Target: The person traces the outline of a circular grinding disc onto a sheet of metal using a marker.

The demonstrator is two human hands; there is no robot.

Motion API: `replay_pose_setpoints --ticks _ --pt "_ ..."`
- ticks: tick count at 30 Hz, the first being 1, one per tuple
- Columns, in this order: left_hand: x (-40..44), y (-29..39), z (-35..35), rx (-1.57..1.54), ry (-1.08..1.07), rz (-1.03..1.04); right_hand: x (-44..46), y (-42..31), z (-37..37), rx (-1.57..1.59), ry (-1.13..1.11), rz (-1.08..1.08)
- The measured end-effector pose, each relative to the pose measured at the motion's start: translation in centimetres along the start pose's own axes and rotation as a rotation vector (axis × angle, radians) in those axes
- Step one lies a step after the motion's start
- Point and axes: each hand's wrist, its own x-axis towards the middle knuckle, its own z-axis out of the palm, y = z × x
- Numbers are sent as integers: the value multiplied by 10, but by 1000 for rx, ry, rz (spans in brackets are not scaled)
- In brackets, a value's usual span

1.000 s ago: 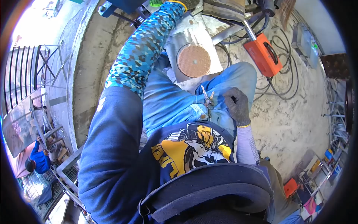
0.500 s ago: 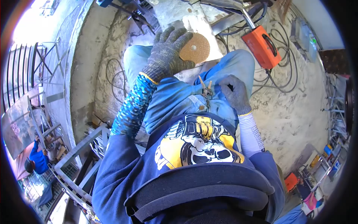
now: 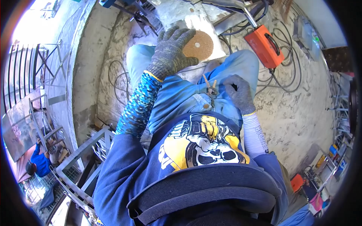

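Observation:
My left hand (image 3: 174, 51), in a dark grey knit glove, has its thumb and forefinger around the left rim of a brown abrasive disc (image 3: 203, 47) with a round centre hole. The other fingers of that hand are spread out. Under the disc lies a pale board (image 3: 211, 22). My right hand (image 3: 240, 94), gloved too, rests curled on my thigh; a dark gap shows inside the curl and no object shows in it. Beside it, at my lap, sits a small metal fitting with two tan prongs (image 3: 210, 86), lying against my jeans.
An orange power unit (image 3: 264, 47) with a black handle stands right of the board, coiled black cables (image 3: 290, 75) around it. Metal frames (image 3: 81, 154) stand at left, where a person in blue (image 3: 40, 160) is seen. A concrete ledge (image 3: 85, 75) runs along the left side.
The disc has shifted slightly up and to the right across the board, together with my left hand. My right hand stays curled on my thigh.

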Motion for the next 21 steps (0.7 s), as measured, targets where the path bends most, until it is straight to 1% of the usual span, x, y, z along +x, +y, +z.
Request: replay_pose_setpoints --ticks 2,3,5,6,9,11,12,14,16,18,19,20,21 --pt "-2 -6 4 -72 68 -13 1 -1 -2 -19 -10 -5" --pt "-4 -10 4 -64 68 -19 1 -3 -2 -14 -10 19" --pt "-9 -21 2 -399 204 -149 1 -4 -1 -4 -13 46" --pt "-11 -25 0 -398 202 -151 1 -3 -1 -24 -14 38" --pt "-13 -24 -3 -345 181 -155 2 -2 -2 -54 -21 23" --pt "-11 3 -1 -86 89 -33 4 -2 -1 -63 -33 11" --pt "-14 16 3 -86 93 -37 5 -2 0 -54 -29 8" --pt "-23 39 13 85 -29 34 5 -2 0 -46 -24 4" --pt "-30 42 18 69 -22 45 4 -1 0 -47 -19 -30" --pt "-32 41 19 94 -22 62 3 -1 0 -46 -19 -19" --pt "-32 41 19 84 94 101 2 -1 0 -39 -24 -5" --pt "-33 38 16 84 94 101 1 1 1 -39 -24 -5" --pt "-33 33 11 26 137 96 1 3 1 -12 -13 -10"
